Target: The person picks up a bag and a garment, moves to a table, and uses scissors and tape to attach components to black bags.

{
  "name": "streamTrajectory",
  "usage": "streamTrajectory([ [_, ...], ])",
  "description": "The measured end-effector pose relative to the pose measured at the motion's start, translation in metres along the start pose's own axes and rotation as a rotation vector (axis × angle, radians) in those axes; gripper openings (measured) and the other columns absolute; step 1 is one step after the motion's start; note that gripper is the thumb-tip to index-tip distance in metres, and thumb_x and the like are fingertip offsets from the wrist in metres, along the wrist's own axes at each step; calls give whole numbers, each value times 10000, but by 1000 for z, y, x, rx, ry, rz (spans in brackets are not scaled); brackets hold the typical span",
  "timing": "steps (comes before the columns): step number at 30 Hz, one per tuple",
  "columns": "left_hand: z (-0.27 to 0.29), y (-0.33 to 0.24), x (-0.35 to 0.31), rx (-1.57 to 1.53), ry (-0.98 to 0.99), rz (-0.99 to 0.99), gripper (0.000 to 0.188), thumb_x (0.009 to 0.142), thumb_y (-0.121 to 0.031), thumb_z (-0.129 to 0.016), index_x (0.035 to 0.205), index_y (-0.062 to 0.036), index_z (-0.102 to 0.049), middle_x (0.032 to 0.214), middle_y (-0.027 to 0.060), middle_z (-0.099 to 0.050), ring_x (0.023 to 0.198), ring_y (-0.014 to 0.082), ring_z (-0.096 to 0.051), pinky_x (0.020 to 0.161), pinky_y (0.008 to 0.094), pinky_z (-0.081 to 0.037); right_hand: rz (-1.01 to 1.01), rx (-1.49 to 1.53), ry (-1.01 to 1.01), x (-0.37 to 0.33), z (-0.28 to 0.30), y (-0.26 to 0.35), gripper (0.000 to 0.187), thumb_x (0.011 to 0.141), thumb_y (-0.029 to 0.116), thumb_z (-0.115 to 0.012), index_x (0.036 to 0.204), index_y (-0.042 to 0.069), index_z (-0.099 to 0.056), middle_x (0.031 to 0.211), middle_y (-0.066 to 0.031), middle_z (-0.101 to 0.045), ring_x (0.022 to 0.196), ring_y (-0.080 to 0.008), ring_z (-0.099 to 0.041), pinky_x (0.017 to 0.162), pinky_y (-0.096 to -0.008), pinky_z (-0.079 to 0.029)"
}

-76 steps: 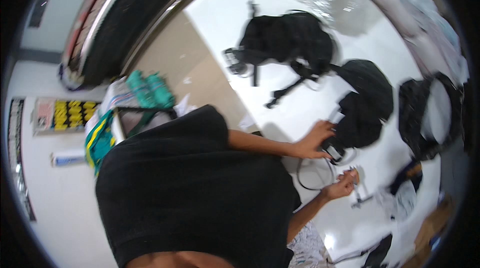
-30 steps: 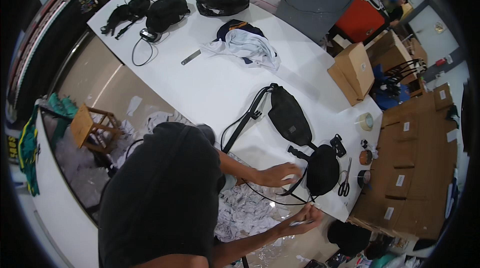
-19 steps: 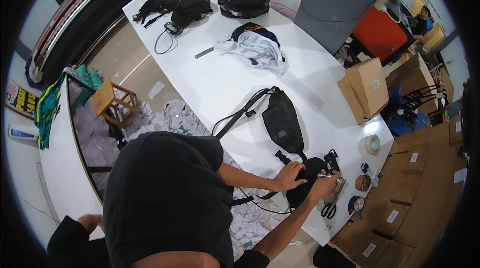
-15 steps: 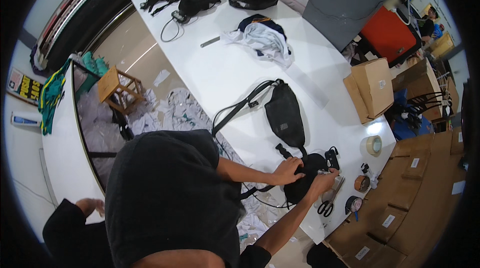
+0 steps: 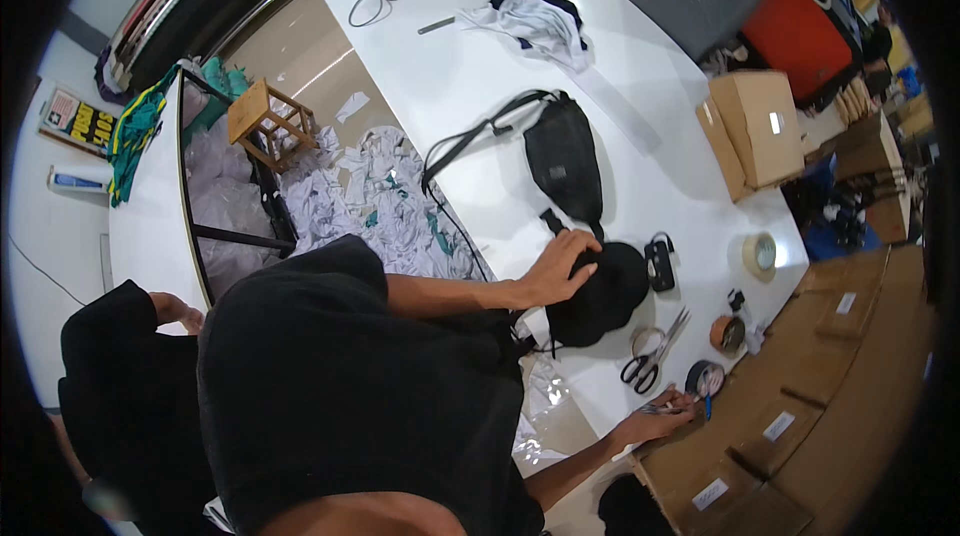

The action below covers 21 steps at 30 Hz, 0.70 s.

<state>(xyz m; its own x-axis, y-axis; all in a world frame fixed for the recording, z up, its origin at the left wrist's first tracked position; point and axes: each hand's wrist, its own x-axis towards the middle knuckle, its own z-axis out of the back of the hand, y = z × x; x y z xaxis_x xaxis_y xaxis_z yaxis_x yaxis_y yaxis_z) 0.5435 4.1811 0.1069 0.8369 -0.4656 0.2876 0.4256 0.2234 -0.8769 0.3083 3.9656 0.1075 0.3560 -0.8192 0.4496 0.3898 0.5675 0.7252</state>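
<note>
My left hand [image 5: 562, 268] lies on a rounded black fabric item [image 5: 612, 286], shaped rather like a cap, with thumb and fingers apart. A white patch [image 5: 537, 324] shows at its near left side. My right hand [image 5: 662, 414] is at the table's near right edge, fingers closed around something small and silvery that I cannot make out. Close to it are a roll of dark tape [image 5: 704, 379] and black-handled scissors [image 5: 655, 354]. A black waist bag [image 5: 562, 161] with its strap lies beyond my left hand. A small black device [image 5: 660, 264] sits right of the fabric item.
Clear tape [image 5: 760, 253] and brown tape [image 5: 728, 334] stand at the right. Cardboard [image 5: 800, 396] borders the table there, with an open box [image 5: 762, 131] farther off. White cloth [image 5: 540, 28] and black bags lie at the far end. Another person's hand [image 5: 176, 311] shows at left.
My right hand has left the black fabric item and moved down toward the table's near edge by the dark tape. My left hand stays on the item. The view has shifted.
</note>
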Motion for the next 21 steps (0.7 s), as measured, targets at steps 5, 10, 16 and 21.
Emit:
streamTrajectory([
  [5, -39, -59, -24, -75, 31, -139, 336, 850, 7, -589, 1176, -28, -520, 1232, 149, -519, 1165, 319, -491, 1014, 404, -379, 228, -401, 41, -61, 62, -84, 175, 885, -29, -636, 1035, -17, -546, 939, -124, -621, 824, -262, -609, 730, -377, -518],
  [10, -104, -101, -55, -233, 245, -209, 365, 836, 47, -591, 1182, -43, -521, 1261, 160, -513, 1217, 340, -472, 1025, 433, -370, 382, -537, 257, -61, 89, -134, 177, 871, 52, -672, 1007, 46, -558, 944, -113, -657, 846, -323, -636, 721, -428, -505],
  [16, -140, -119, -79, -267, 367, -219, 365, 859, 28, -581, 1207, -47, -503, 1277, 174, -512, 1240, 352, -467, 1033, 447, -373, 360, -344, 363, -84, 101, -150, 163, 879, 49, -659, 1020, 50, -577, 1015, -133, -663, 919, -326, -631, 786, -461, -483],
  [21, -138, -109, -83, -193, 368, -189, 368, 858, 40, -572, 1210, -42, -507, 1274, 169, -513, 1226, 347, -478, 1024, 447, -378, 290, -284, 263, -97, 111, -107, 182, 873, 14, -674, 1025, 39, -577, 1034, -124, -674, 966, -318, -637, 818, -457, -468],
])
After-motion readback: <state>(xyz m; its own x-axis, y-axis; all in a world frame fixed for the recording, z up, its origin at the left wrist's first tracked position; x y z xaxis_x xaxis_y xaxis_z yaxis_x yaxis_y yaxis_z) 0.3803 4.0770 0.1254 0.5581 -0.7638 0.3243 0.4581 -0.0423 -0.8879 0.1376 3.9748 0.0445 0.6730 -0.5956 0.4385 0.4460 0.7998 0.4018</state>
